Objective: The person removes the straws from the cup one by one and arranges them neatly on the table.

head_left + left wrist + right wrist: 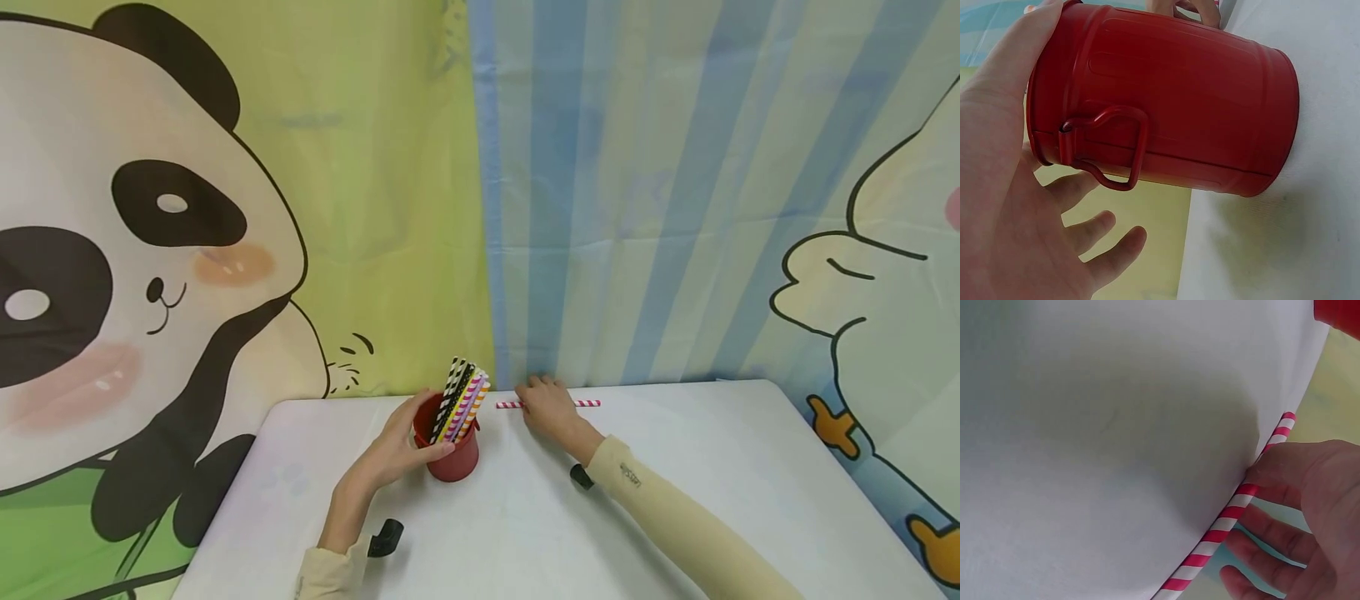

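A small red metal bucket (455,464) stands on the white table, holding several striped and dotted paper straws (459,404) that lean to the right. My left hand (401,442) grips the bucket near its rim, thumb on the near side. In the left wrist view, the lower fingers (1110,250) reach past it without touching the wall, and a small loop handle (1138,150) hangs there. A red-and-white striped paper straw (587,403) lies along the table's far edge. Thumb and forefinger of my right hand (553,410) pinch it near its middle; the other fingers are spread behind.
Behind the white table (675,500) hangs a printed curtain (405,208) with a panda, meeting the far edge. Black wrist-camera mounts (386,537) stick out from both wrists above the tabletop. The bucket stands left of the lying straw.
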Available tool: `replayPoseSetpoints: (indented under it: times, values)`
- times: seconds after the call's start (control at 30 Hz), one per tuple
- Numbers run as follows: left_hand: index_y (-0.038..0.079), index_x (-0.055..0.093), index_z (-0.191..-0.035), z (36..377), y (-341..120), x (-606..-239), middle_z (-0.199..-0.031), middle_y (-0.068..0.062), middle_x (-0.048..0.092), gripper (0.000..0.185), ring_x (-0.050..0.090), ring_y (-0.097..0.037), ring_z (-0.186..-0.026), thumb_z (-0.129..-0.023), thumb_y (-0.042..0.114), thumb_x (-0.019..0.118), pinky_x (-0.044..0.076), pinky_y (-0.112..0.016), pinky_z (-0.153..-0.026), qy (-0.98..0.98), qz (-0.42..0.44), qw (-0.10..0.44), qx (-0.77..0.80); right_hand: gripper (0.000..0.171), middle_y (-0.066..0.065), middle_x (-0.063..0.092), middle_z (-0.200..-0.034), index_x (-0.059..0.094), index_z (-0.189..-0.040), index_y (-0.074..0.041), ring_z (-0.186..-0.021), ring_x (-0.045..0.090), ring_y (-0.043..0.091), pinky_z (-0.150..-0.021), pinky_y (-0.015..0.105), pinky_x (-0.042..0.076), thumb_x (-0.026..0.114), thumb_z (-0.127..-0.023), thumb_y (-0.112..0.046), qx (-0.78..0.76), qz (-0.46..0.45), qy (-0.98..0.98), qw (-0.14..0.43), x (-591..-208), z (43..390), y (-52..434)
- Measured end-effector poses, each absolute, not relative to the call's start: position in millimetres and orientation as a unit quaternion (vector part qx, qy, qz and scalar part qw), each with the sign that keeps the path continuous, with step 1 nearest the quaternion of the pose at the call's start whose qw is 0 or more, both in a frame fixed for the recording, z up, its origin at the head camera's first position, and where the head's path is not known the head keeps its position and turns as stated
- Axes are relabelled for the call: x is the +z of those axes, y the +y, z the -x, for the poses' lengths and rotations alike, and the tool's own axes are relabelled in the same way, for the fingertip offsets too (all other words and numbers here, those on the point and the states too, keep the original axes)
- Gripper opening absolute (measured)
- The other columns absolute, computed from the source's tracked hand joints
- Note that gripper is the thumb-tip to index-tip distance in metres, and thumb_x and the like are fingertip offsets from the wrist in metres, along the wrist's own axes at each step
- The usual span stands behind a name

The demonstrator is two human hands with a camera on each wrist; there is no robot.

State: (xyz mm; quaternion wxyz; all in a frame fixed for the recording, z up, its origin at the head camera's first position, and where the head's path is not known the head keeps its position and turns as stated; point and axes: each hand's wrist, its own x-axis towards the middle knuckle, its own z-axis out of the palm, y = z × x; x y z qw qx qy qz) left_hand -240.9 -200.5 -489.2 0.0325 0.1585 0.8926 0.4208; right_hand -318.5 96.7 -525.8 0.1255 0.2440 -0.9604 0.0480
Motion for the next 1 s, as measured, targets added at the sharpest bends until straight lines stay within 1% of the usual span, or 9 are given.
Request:
replayPoseSetpoints:
  times: [0.17, 0.37, 0.43, 0.57, 0.67, 0.87, 1.0]
  values:
    - [0.035, 0.034, -0.153, 240.7, -200.9, -488.2, -0.163, -0.003, 0.029, 0.089, 0.025, -0.029, -0.152, -0.079, 0.057, 0.079, 0.024, -0.062, -0.119, 0.893, -0.159, 0.034, 0.420, 0.014, 0.013, 0.064, -0.095, 0.066, -0.102, -0.010, -0.090, 0.061, 0.035, -0.072, 0.046, 0.050, 0.072, -0.089, -0.013, 0.042, -0.235, -0.965, 0.109, -522.2, 316.3, 93.3]
    - [0.037, 0.034, -0.152, 241.1, -200.1, -488.3, -0.162, -0.001, 0.030, 0.089, 0.025, -0.028, -0.152, -0.079, 0.057, 0.080, 0.025, -0.061, -0.120, 0.891, -0.158, 0.038, 0.424, 0.015, 0.013, 0.064, -0.096, 0.065, -0.101, -0.009, -0.091, 0.062, 0.034, -0.073, 0.046, 0.050, 0.072, -0.089, -0.013, 0.040, -0.230, -0.966, 0.108, -522.2, 316.1, 93.8]
    - [0.038, 0.034, -0.151, 241.1, -200.2, -488.8, -0.162, -0.001, 0.030, 0.088, 0.025, -0.028, -0.152, -0.078, 0.057, 0.080, 0.025, -0.061, -0.120, 0.891, -0.157, 0.038, 0.424, 0.015, 0.013, 0.064, -0.096, 0.065, -0.101, -0.009, -0.091, 0.062, 0.034, -0.073, 0.046, 0.050, 0.072, -0.089, -0.013, 0.041, -0.231, -0.966, 0.108, -523.0, 316.3, 94.4]
    - [0.038, 0.034, -0.152, 240.8, -200.3, -488.7, -0.162, 0.000, 0.030, 0.089, 0.025, -0.027, -0.152, -0.078, 0.058, 0.080, 0.025, -0.061, -0.120, 0.891, -0.157, 0.039, 0.424, 0.016, 0.012, 0.064, -0.096, 0.064, -0.102, -0.009, -0.091, 0.062, 0.034, -0.072, 0.045, 0.050, 0.072, -0.088, -0.014, 0.043, -0.229, -0.966, 0.110, -524.3, 316.6, 95.9]
    - [0.036, 0.034, -0.152, 240.5, -200.7, -488.5, -0.162, 0.000, 0.030, 0.089, 0.026, -0.028, -0.151, -0.079, 0.058, 0.079, 0.025, -0.061, -0.119, 0.891, -0.157, 0.039, 0.424, 0.017, 0.012, 0.064, -0.095, 0.063, -0.100, -0.009, -0.090, 0.061, 0.033, -0.070, 0.044, 0.049, 0.073, -0.087, -0.014, 0.046, -0.229, -0.966, 0.112, -525.1, 316.7, 97.2]
    - [0.038, 0.033, -0.152, 239.8, -200.3, -487.2, -0.161, 0.001, 0.031, 0.089, 0.026, -0.026, -0.151, -0.078, 0.057, 0.080, 0.025, -0.060, -0.119, 0.890, -0.154, 0.043, 0.426, 0.013, 0.009, 0.063, -0.092, 0.063, -0.096, -0.011, -0.086, 0.060, 0.031, -0.067, 0.042, 0.048, 0.072, -0.088, -0.013, 0.049, -0.232, -0.965, 0.115, -525.1, 316.4, 98.5]
    - [0.034, 0.033, -0.153, 240.3, -200.2, -488.0, -0.160, 0.000, 0.032, 0.091, 0.028, -0.026, -0.150, -0.079, 0.057, 0.080, 0.026, -0.060, -0.119, 0.890, -0.155, 0.041, 0.427, 0.012, 0.009, 0.062, -0.090, 0.062, -0.095, -0.010, -0.084, 0.059, 0.031, -0.066, 0.042, 0.047, 0.072, -0.088, -0.012, 0.056, -0.234, -0.963, 0.118, -524.2, 316.3, 98.5]
